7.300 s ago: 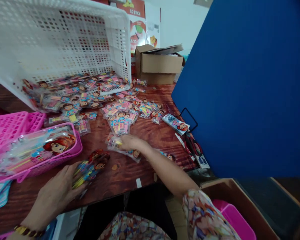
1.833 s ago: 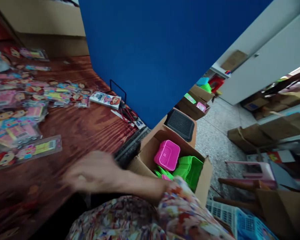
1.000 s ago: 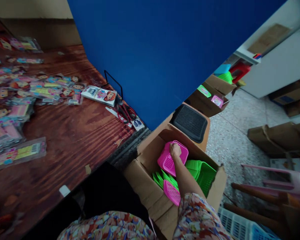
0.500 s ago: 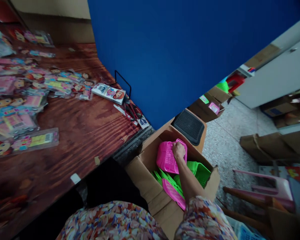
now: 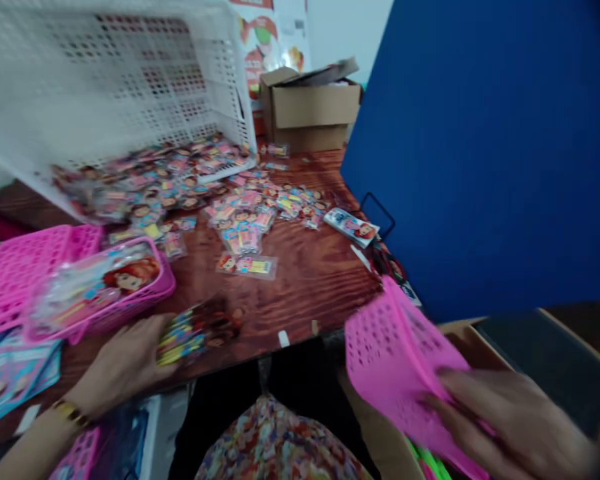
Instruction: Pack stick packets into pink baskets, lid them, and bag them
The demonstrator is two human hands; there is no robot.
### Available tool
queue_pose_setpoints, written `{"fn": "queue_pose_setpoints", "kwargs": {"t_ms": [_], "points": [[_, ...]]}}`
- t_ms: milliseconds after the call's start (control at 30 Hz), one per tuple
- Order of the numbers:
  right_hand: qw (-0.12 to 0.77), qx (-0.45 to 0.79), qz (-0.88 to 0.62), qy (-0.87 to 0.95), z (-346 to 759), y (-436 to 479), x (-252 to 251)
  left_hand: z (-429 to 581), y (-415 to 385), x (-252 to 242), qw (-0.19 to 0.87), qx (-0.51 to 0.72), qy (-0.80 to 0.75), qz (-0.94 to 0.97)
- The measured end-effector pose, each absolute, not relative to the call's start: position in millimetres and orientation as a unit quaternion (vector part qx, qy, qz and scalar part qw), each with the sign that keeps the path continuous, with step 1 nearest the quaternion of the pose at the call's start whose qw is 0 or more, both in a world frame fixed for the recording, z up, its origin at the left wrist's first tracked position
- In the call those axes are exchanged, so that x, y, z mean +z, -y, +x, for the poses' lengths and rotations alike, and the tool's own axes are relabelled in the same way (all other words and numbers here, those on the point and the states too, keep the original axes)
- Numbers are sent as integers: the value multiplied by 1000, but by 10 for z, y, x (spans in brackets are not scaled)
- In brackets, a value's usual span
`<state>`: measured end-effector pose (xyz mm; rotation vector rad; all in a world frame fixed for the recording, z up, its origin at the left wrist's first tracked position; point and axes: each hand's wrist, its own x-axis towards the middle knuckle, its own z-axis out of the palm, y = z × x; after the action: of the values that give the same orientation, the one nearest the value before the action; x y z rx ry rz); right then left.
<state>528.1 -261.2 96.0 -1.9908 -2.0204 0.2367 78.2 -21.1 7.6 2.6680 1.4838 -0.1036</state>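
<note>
My right hand (image 5: 505, 413), blurred, grips the rim of a pink plastic basket (image 5: 380, 347), which is tilted and held over the cardboard box at the right. My left hand (image 5: 140, 350) is closed at the left end of a stack of printed packets (image 5: 195, 333) near the table's front edge; blur softens its fingers. Left of that stands a pink basket (image 5: 167, 277) filled with clear packets (image 5: 105, 287) showing a red-haired cartoon figure. More pink baskets (image 5: 25, 273) lie beside it.
A large white crate (image 5: 230, 87) lies on its side, spilling packets (image 5: 165, 190) over the wooden table (image 5: 305, 287). A blue panel (image 5: 480, 167) rises at the right. Scissors (image 5: 387, 263) lie by its foot. Behind stands a cardboard box (image 5: 315, 107). Green items (image 5: 430, 463) show below right.
The view has swung left. My right hand has lifted a pink basket out of the cardboard box toward the table. My left hand has come into view at the stack of packets.
</note>
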Motion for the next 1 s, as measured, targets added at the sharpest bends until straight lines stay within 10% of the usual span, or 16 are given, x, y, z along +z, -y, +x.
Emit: {"fn": "queue_pose_setpoints", "kwargs": {"t_ms": [300, 500, 1000], "points": [[-82, -1, -522, 849, 4293, 1004, 799, 885, 277, 129, 46, -36, -488, 871], [59, 12, -434, 899, 3295, 633, 1061, 834, 279, 56, 48, -16, -486, 872], [-40, 79, -379, 921, 2552, -24, 91, 745, 197, -136, 34, 25, -496, 867]]}}
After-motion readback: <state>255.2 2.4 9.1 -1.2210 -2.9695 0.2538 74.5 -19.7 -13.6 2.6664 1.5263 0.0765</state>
